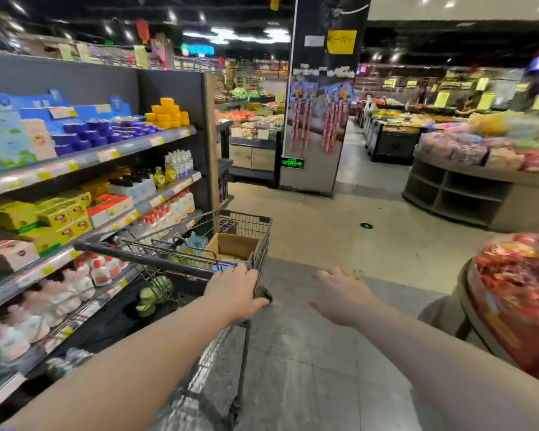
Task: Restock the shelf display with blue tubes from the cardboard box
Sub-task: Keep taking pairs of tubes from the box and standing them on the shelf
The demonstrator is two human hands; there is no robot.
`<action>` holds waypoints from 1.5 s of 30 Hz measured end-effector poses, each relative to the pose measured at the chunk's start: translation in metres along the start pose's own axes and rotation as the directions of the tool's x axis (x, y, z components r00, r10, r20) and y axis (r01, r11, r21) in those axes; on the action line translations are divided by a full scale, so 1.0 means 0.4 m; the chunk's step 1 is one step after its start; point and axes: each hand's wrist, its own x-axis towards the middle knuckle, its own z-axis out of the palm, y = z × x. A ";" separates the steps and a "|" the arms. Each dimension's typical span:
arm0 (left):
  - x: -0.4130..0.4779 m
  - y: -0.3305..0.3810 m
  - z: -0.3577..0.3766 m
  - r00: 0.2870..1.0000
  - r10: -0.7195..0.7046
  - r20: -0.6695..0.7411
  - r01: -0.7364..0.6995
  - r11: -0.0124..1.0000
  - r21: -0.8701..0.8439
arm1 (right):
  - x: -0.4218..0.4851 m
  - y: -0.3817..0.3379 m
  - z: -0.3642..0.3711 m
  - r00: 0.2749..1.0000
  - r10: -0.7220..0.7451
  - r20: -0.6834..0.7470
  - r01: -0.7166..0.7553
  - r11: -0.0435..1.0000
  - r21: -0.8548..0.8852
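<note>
A wire shopping cart (262, 241) stands in the aisle beside the shelves (84, 160) on my left. An open cardboard box (234, 245) sits in its basket; whatever lies inside the box is hidden. My left hand (235, 290) grips the right end of the cart's dark handle bar. My right hand (339, 293) hovers over the floor to the right of the cart, fingers spread, holding nothing. Blue packages (87, 132) line the top shelf, too blurred to tell their shape.
The shelves hold yellow boxes (63, 216), bottles (165, 213) and other goods. A dark pillar (318, 119) stands ahead. A round display (479, 194) and a bin of red packets (517, 293) lie to the right. Tiled floor (324, 244) stretches ahead.
</note>
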 end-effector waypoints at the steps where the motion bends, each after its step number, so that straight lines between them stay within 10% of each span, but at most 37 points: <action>1: 0.039 0.011 0.005 1.000 0.011 0.001 -0.011 1.000 -0.004 | 0.023 0.023 0.004 1.000 0.014 0.002 -0.014 1.000 -0.002; 15: 0.683 0.007 0.036 0.997 0.076 0.034 -0.076 0.997 -0.003 | 0.541 0.248 -0.039 0.988 0.153 0.005 -0.153 0.987 -0.044; 28: 1.058 -0.102 0.130 0.976 -0.143 0.163 0.149 0.989 -0.024 | 1.070 0.336 -0.003 0.992 -0.047 0.118 0.052 0.998 -0.043; 45: 1.239 -0.244 0.241 0.648 -0.676 0.350 0.734 0.677 -0.050 | 1.701 0.244 0.036 0.756 -0.563 0.334 0.612 0.789 -0.054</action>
